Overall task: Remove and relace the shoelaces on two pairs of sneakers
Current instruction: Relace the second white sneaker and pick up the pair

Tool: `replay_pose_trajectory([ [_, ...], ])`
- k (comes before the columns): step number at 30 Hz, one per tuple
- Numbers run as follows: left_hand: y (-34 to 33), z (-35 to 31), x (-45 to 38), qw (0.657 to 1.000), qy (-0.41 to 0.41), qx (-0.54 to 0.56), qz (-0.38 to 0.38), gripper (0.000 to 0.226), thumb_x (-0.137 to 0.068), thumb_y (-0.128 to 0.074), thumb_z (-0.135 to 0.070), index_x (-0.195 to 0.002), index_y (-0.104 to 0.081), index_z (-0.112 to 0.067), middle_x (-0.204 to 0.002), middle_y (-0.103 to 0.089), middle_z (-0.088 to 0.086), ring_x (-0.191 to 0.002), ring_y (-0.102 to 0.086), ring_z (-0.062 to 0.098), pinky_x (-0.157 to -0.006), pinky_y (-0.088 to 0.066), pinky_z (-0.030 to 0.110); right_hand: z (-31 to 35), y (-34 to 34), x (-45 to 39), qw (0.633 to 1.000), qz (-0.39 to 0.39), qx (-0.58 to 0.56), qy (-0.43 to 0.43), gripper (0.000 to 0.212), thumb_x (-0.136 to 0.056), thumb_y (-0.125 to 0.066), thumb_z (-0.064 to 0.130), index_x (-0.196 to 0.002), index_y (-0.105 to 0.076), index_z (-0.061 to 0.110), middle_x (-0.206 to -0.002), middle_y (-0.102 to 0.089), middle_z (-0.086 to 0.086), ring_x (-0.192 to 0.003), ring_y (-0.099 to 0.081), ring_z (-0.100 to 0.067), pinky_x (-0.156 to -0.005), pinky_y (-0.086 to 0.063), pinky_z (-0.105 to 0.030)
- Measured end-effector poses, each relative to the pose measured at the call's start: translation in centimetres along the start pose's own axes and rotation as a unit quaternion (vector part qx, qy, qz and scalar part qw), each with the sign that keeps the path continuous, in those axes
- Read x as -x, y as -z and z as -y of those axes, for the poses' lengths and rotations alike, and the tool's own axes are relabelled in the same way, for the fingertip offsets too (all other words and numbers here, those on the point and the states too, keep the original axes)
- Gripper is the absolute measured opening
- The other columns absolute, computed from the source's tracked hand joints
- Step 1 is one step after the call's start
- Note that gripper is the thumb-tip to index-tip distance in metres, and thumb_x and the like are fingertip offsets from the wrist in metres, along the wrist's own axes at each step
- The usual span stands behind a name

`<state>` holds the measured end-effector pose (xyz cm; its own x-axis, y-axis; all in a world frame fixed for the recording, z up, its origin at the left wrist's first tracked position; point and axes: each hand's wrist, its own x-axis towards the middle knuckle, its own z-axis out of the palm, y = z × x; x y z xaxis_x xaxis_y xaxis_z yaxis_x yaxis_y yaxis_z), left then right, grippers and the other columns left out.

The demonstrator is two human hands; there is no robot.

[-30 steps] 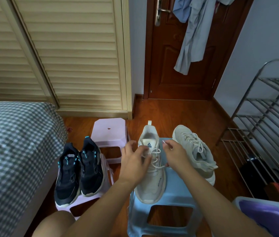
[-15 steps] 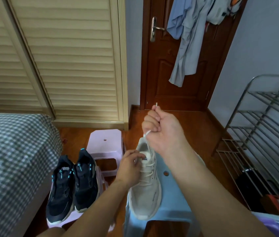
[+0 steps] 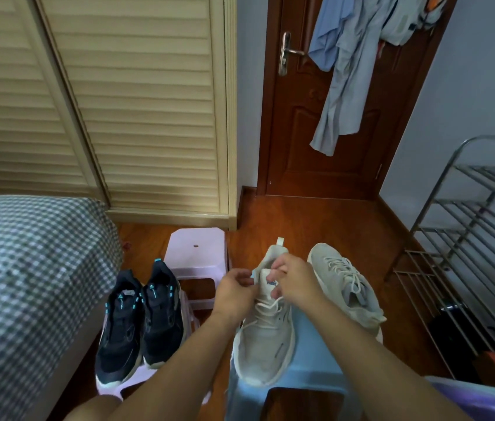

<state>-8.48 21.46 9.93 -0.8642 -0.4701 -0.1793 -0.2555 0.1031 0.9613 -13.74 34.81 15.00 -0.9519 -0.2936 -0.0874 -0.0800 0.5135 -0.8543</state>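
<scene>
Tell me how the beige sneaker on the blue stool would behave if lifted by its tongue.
The beige sneaker looks soft-sided, so its tongue would probably flex. Its thick sole suggests the toe would hang down. The lace looks limp and would likely dangle.

Both forearms extend forward and converge toward the centre, bare to the elbow. Left hand point(image 3: 235, 291): back of hand up, fingers curled inward with the tips pinched together. Right hand point(image 3: 293, 282): knuckles raised, fingers point(image 3: 278, 268) bent downward and pinched. The two hands sit just beside each other, fingertips near
</scene>
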Motion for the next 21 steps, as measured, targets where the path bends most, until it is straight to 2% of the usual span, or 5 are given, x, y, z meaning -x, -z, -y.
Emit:
replay_pose_trajectory([
  [2, 0.1, 0.1, 0.0, 0.998, 0.030, 0.057, 0.006, 0.028, -0.087, -0.070, 0.000, -0.113, -0.070, -0.008, -0.097, -0.077, 0.007, -0.090, -0.073, 0.025, -0.087, -0.061, 0.042, -0.6, -0.7, 0.0, 0.999, -0.024, 0.020, 0.016, 0.024, -0.096, -0.055, 0.006, -0.082, -0.064, 0.023, -0.084, -0.071, -0.005, -0.057, -0.068, -0.019, -0.045, -0.047, -0.021],
  [5, 0.4, 0.2, 0.3, 0.990, 0.052, 0.128, 0.012, 0.025, -0.089, -0.068, 0.002, -0.112, -0.073, -0.008, -0.095, -0.078, 0.013, -0.082, -0.073, 0.029, -0.076, -0.061, 0.038, -1.2, -2.2, -0.3, 0.989, -0.068, 0.124, 0.052, 0.015, -0.094, -0.066, 0.020, -0.085, -0.076, 0.027, -0.085, -0.071, 0.004, -0.075, -0.068, -0.015, -0.057, -0.048, -0.021],
  [8, 0.3, 0.1, 0.8, 0.986, 0.051, 0.157, 0.011, 0.024, -0.091, -0.067, 0.002, -0.113, -0.073, -0.006, -0.096, -0.078, 0.014, -0.091, -0.074, 0.034, -0.085, -0.062, 0.042, -1.7, -3.3, -0.3, 0.984, -0.116, 0.124, 0.054, 0.012, -0.094, -0.069, 0.025, -0.099, -0.079, 0.021, -0.097, -0.073, 0.006, -0.084, -0.062, -0.010, -0.062, -0.037, -0.014],
  [11, 0.1, -0.1, 1.0, 0.986, 0.047, 0.157, 0.016, 0.024, -0.093, -0.067, 0.001, -0.115, -0.072, -0.006, -0.098, -0.078, 0.009, -0.093, -0.075, 0.028, -0.090, -0.061, 0.043, -1.7, -3.8, -0.2, 0.982, -0.154, 0.103, 0.035, 0.016, -0.096, -0.066, 0.027, -0.103, -0.078, 0.018, -0.099, -0.073, 0.003, -0.084, -0.061, -0.011, -0.061, -0.036, -0.013],
  [21, 0.0, 0.4, 0.9, 0.993, 0.017, 0.115, 0.018, 0.024, -0.093, -0.066, 0.001, -0.113, -0.073, -0.011, -0.098, -0.078, 0.004, -0.092, -0.075, 0.022, -0.087, -0.062, 0.038, -1.2, -4.2, -1.1, 0.988, -0.124, 0.089, -0.030, 0.019, -0.099, -0.062, 0.027, -0.104, -0.078, 0.019, -0.098, -0.074, -0.003, -0.084, -0.062, -0.017, -0.070, -0.049, -0.029],
])
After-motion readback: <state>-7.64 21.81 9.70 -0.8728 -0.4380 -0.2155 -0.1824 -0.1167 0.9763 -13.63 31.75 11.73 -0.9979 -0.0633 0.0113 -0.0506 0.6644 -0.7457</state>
